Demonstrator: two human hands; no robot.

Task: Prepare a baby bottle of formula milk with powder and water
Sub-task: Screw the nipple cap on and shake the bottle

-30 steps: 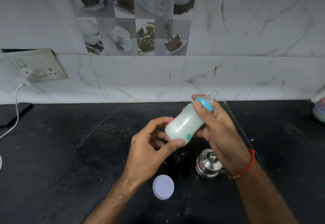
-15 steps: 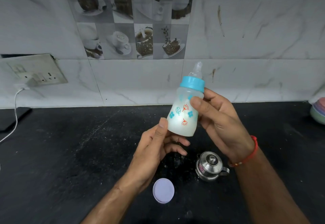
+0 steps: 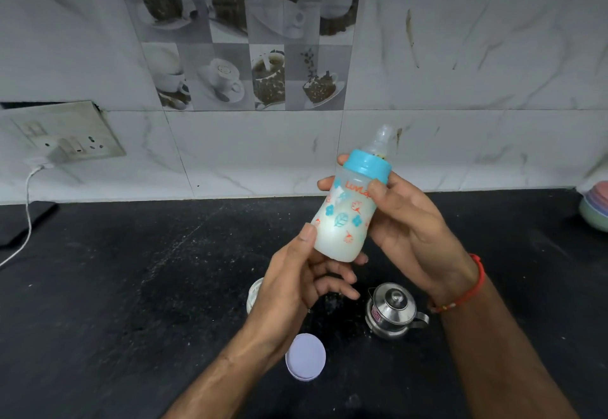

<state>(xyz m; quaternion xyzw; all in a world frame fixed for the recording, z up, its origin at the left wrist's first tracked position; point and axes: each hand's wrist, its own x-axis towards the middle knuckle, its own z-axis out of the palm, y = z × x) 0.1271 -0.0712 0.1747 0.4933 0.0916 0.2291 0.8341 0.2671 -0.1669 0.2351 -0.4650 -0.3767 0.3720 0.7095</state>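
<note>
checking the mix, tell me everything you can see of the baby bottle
The baby bottle is translucent plastic printed with blue and orange leaves and flowers, capped by a blue collar and a clear teat. White milk fills its lower part. It is held above the black counter, teat tilted up and right, right hand gripping the upper body, left hand supporting the base.

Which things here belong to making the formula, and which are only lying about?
For the job:
baby bottle, held in both hands
steel water pot
lilac lid
white tub, mostly hidden

Lying about:
wall socket
charger cable
stacked bowls
</note>
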